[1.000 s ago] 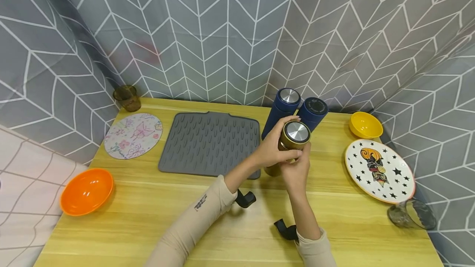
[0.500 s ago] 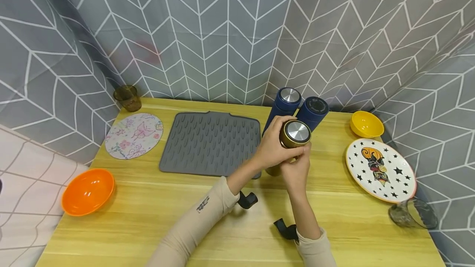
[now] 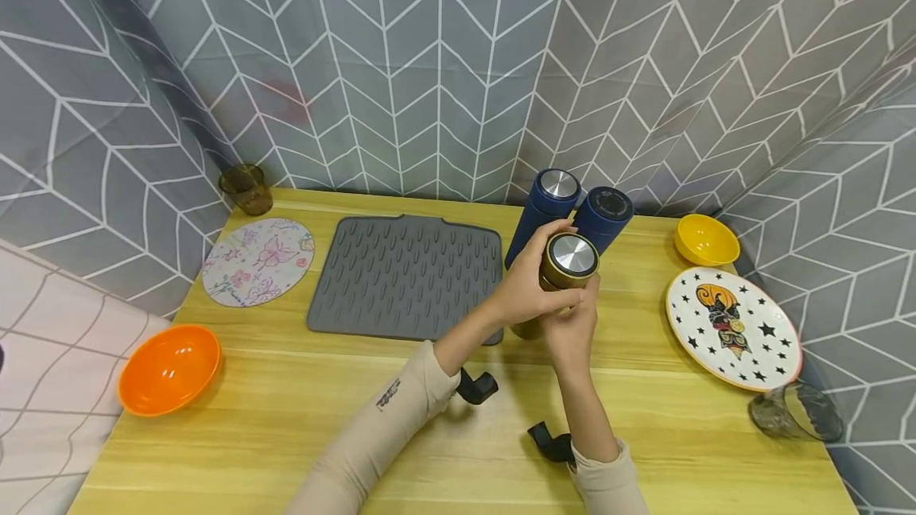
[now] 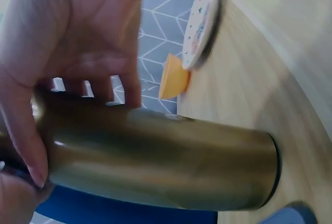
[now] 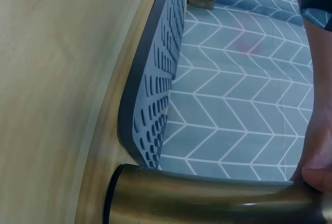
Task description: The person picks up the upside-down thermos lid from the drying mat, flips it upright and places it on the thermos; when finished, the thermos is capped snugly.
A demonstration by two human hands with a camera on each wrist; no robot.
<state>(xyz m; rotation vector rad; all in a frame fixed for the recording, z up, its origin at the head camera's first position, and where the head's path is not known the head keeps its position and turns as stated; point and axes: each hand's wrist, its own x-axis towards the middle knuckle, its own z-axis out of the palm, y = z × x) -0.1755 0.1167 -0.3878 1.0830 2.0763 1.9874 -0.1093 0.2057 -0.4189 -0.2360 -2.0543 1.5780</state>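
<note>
1. Head view: both hands are on the gold flask (image 3: 561,280), which stands on the desk (image 3: 286,420) at the right front corner of the grey ridged mat (image 3: 405,276), its silver cap (image 3: 573,253) facing up.
2. The left hand (image 3: 525,286) comes in from the left, fingers curled round the upper body of the gold flask just under the cap; the right hand (image 3: 571,332) grips it from the near side, lower down.
3. Left wrist view gives what the head view hides: the flask's full brushed body (image 4: 161,162) down to its dark base rim on the wood, with the left thumb and fingertips (image 4: 127,86) wrapped over it.
4. That same view catches the yellow bowl (image 4: 173,77) and the edge of the star plate (image 4: 203,19) beyond the flask.
5. Right wrist view shows the flask's foot (image 5: 197,200) sitting right against the mat's corner (image 5: 150,115), and only a sliver of the right hand's finger (image 5: 316,156) at the frame edge.
6. Behind the flask, two navy flasks (image 3: 572,209) stand side by side, near the curtain.
7. Around the desk: the orange bowl (image 3: 168,369) front left, the floral round mat (image 3: 258,261), an amber glass (image 3: 246,188) in the far left corner, a clear glass (image 3: 796,412) front right.
8. Both sleeves are beige; the left sleeve carries a small dark mark (image 3: 387,392), too small to read. The star plate (image 3: 733,327) shows a cartoon figure, no readable words.
</note>
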